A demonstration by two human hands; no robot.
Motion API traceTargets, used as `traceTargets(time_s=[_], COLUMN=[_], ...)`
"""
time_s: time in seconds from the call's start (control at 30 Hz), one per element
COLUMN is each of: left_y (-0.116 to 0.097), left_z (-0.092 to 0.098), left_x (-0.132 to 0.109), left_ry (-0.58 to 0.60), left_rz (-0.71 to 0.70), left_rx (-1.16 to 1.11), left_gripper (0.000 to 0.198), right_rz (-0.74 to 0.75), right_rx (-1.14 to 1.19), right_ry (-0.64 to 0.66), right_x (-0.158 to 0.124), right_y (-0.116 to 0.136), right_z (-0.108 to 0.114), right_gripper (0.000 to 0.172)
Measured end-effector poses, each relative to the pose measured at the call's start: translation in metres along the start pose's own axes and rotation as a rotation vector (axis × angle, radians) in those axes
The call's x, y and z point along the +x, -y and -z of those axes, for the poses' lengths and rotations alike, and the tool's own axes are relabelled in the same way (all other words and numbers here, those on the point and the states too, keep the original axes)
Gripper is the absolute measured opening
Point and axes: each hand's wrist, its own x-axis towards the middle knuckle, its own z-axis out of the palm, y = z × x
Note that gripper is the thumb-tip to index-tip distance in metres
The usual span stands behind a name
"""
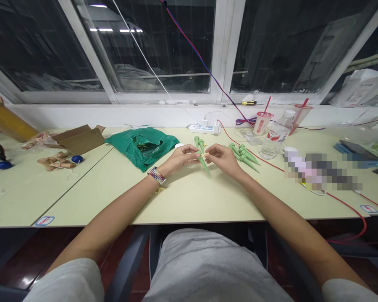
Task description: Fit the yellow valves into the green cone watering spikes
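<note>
My left hand (182, 158) and my right hand (223, 158) meet above the pale green table top (189, 201). A green plastic spike (204, 165) hangs tip-down between them, its wide end held in my left fingertips. My right fingers pinch a small yellow piece (205, 156) at that wide end; the fingers partly hide how the two parts join. Several more green spikes (244, 156) lie in a loose group just right of my right hand. A few others (199, 143) lie beyond my fingers.
A green plastic bag (141, 147) lies left of my hands, with a cardboard box (78, 140) and wooden pieces (55, 161) beyond it. A power strip (204, 129), cups and a water bottle (272, 136) stand at the back. A red cable (264, 159) runs along the table.
</note>
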Motion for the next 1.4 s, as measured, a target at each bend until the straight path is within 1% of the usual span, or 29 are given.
traceTargets(time_s=[0.13,0.27,0.37,0.47,0.6,0.73,0.93,1.23,1.4], left_y=[0.003,0.006,0.008,0.007,0.000,-0.004,0.000,0.004,0.006], left_z=[-0.002,0.001,0.002,0.002,0.001,0.003,0.002,-0.003,-0.004], left_x=[0.002,0.003,0.003,0.002,0.000,-0.001,-0.002,-0.001,0.000], left_ry=[-0.035,-0.026,-0.016,-0.016,-0.008,0.025,0.063,0.006,0.010], left_rz=[-0.005,-0.005,0.004,0.038,0.035,0.040,0.045,0.036,0.014], left_rx=[-0.042,-0.057,-0.038,-0.049,-0.060,-0.046,-0.046,-0.056,-0.029], left_gripper=[0.036,0.043,0.048,0.048,0.047,0.050,0.050,0.045,0.046], right_rz=[-0.066,-0.147,-0.164,-0.158,-0.141,-0.122,-0.122,-0.135,-0.133], right_rx=[0.116,0.230,0.279,0.279,0.272,0.274,0.270,0.280,0.288], right_ry=[-0.005,-0.048,-0.061,-0.054,-0.034,-0.024,-0.010,-0.002,-0.011], right_x=[0.002,0.004,0.004,0.003,0.000,-0.002,-0.003,-0.004,-0.004], right_y=[0.002,0.001,0.001,0.002,0.007,0.012,0.012,0.005,0.004], right_z=[0.000,-0.001,-0.002,-0.003,-0.004,-0.004,-0.004,-0.003,-0.001], right_gripper=[0.037,0.045,0.048,0.048,0.046,0.045,0.044,0.043,0.044])
